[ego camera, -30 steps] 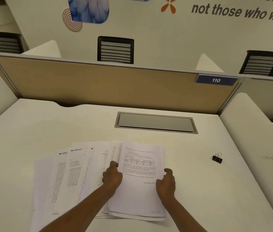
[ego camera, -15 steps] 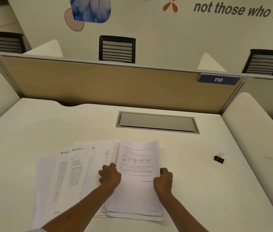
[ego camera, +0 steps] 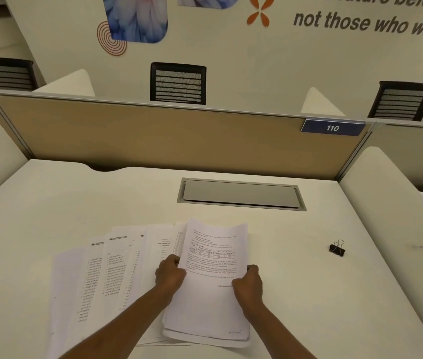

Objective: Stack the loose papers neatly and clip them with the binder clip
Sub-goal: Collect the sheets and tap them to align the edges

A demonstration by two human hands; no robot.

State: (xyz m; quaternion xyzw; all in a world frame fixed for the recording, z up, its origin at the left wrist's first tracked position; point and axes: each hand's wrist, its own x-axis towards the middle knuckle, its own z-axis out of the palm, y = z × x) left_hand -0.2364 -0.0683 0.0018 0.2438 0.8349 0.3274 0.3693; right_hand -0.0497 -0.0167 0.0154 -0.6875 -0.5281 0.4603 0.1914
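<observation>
A small pile of printed sheets (ego camera: pixel 211 301) lies near the front of the white desk (ego camera: pixel 49 203). My left hand (ego camera: pixel 170 275) grips its left edge and my right hand (ego camera: pixel 248 283) grips its right edge. The far end of the pile curls up slightly off the desk. More loose papers (ego camera: pixel 106 275) are fanned out to the left, partly under the pile and under my left forearm. A black binder clip (ego camera: pixel 337 248) with silver handles rests on the desk well to the right, apart from both hands.
A grey cable hatch (ego camera: pixel 240 194) is set into the desk beyond the papers. A tan partition (ego camera: pixel 153 141) with a "110" label (ego camera: pixel 332 128) closes the back. White side dividers (ego camera: pixel 391 193) flank the desk. Black chairs (ego camera: pixel 178 83) stand behind the partition.
Both hands have squeezed closer together on the pile's sides, and its far end has lifted and curled. The fanned papers and the binder clip have stayed put.
</observation>
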